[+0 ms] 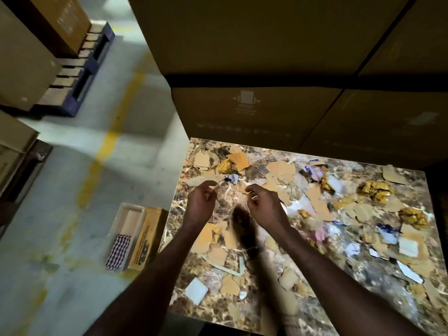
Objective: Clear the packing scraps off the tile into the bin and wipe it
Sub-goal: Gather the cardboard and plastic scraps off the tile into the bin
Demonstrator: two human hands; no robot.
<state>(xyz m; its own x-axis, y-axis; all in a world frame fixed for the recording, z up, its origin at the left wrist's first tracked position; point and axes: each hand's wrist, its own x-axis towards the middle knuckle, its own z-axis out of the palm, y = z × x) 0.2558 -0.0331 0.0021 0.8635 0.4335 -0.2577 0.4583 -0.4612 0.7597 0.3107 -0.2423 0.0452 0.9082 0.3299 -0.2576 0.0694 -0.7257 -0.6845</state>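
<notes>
A brown marbled tile [218,304] lies flat, strewn with several torn cardboard scraps [238,160], white paper bits [196,291] and crumpled gold foil wads [375,190]. My left hand [202,202] hovers over the tile's left part with fingers curled, pinching a small pale scrap. My right hand [264,202] hangs beside it, fingers curled around a thin pale scrap. To the left of the tile on the floor stands a cardboard box bin [145,236] with a checked cloth [118,251] lying inside it.
Large stacked cartons [266,105] rise right behind the tile. More cartons on a blue pallet [80,76] stand at the far left. Grey concrete floor with a yellow line [106,151] runs between them.
</notes>
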